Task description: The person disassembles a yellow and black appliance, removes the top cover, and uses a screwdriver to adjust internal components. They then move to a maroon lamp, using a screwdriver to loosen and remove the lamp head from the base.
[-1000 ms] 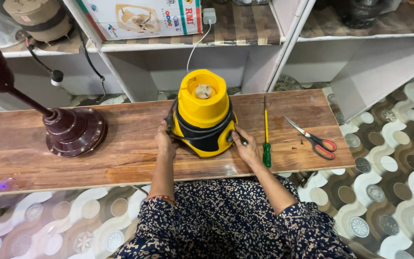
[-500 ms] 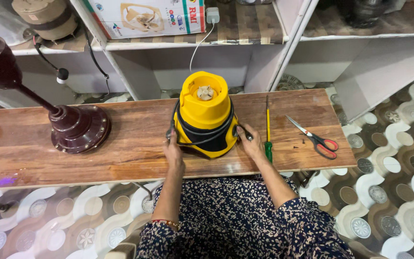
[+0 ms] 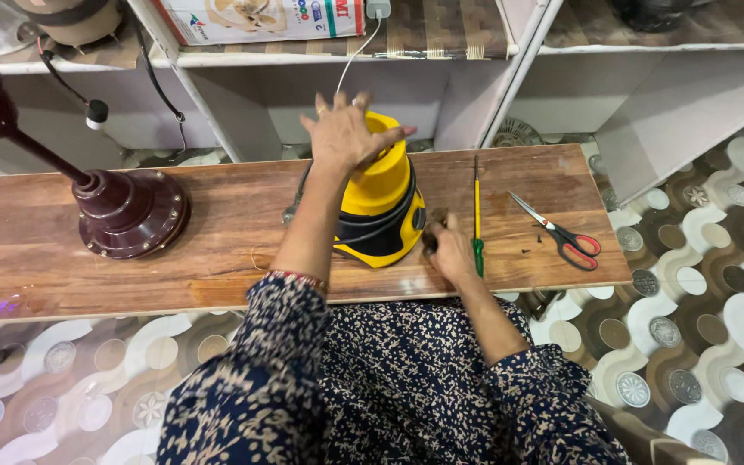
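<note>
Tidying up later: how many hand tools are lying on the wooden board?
2: a green-handled screwdriver beside the right hand, and red-handled scissors further right. The yellow appliance may hide others.

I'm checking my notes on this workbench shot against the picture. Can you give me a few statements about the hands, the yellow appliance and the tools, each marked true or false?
1. The left hand rests on top of the yellow appliance base. True.
2. The right hand is holding the scissors. False: the red-handled scissors lie untouched on the wooden board; the right hand is at the lower side of the appliance.
3. A screwdriver with a yellow shaft and green handle lies between the appliance and the scissors. True.
4. The maroon fan base stands to the right of the scissors. False: it stands at the left end of the board.
5. The appliance lies on the patterned floor. False: it stands on the board.
</note>
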